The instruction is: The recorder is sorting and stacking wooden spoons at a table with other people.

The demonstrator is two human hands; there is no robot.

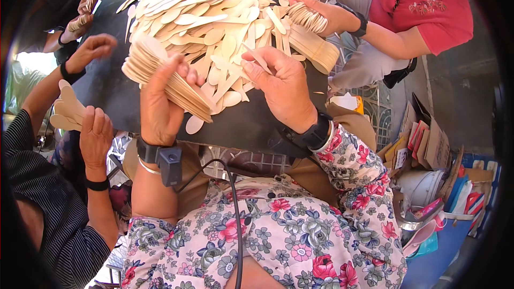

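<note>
In the head view, a thick stack of wooden spoons (160,77) is gripped edge-on in the left hand (160,107), the fingers wrapped over the top of the stack and the thumb hidden beneath it. The stack is held above the near edge of a dark table (107,85), just in front of a large loose pile of wooden spoons (214,16) spread across the table's middle. A single wooden spoon (257,58) is pinched between the thumb and fingertips of the right hand (281,88), its bowl lost against the pile, just beside the stack. A black wristband is worn on each wrist, and a small black box (169,165) with a cable is fastened to the left one. Flowered sleeves are seen at the lower edge. To the left, a fan of spoons (67,109) is held by a person in a striped sleeve, whose other hand (91,48) is rested on the table edge. At the upper right, a bundle of spoons (308,17) is clasped by a person in a red top. Cardboard and plastic tubs (428,182) are heaped at the right on the floor.
</note>
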